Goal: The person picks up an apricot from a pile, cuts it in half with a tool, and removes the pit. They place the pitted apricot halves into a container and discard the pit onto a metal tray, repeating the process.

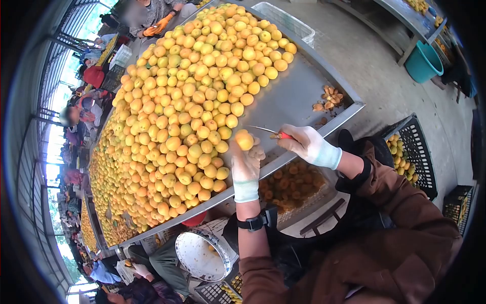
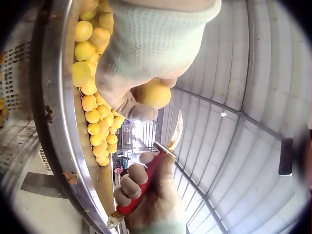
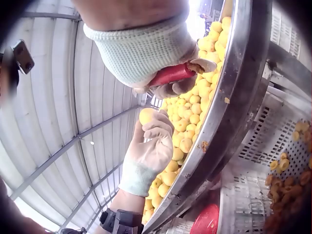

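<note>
My gloved left hand [image 1: 246,163] holds a yellow-orange apricot [image 1: 244,140] between thumb and fingers, above the near edge of the metal table. In my gloved right hand [image 1: 309,144] is a knife with a red handle [image 2: 146,183], its fingers wrapped around it. The knife's thin curved blade [image 2: 176,130] points toward the left hand, apart from the fruit in the left wrist view. A big heap of apricots [image 1: 192,86] covers the table beyond both hands. The right wrist view shows the handle's metal butt end poking out of the right fist.
Brown pits [image 1: 330,98] lie in the table's corner near its raised metal rim [image 1: 349,112]. Below the edge is a crate of halved fruit [image 3: 285,187]. A white bucket [image 1: 202,256], a black crate [image 1: 430,167] and a teal bucket [image 1: 424,63] stand around. Other people work along the left.
</note>
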`<action>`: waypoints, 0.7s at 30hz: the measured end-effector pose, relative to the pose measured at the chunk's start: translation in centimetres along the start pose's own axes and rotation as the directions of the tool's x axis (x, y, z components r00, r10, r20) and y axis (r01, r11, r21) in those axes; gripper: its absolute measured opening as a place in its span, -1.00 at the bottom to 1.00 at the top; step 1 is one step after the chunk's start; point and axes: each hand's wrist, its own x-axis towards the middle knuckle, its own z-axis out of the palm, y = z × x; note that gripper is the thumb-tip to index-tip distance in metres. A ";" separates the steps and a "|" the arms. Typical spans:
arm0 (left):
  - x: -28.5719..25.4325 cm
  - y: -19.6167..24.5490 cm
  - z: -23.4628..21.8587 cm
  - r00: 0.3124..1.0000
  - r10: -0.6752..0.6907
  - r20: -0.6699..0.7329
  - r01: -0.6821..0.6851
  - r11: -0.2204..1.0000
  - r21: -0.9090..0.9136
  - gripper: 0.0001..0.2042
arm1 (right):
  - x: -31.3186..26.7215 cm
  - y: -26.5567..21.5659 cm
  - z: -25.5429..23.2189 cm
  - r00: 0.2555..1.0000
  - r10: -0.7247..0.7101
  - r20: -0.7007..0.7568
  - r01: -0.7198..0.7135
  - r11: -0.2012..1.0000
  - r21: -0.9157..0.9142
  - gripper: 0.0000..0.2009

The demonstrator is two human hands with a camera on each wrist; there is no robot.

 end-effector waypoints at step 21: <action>-1.3 -0.1 2.5 0.889 0.412 -0.201 -0.212 0.759 0.616 -0.43 | -1.1 0.1 2.3 0.999 -0.032 0.029 0.037 0.985 -0.169 -0.78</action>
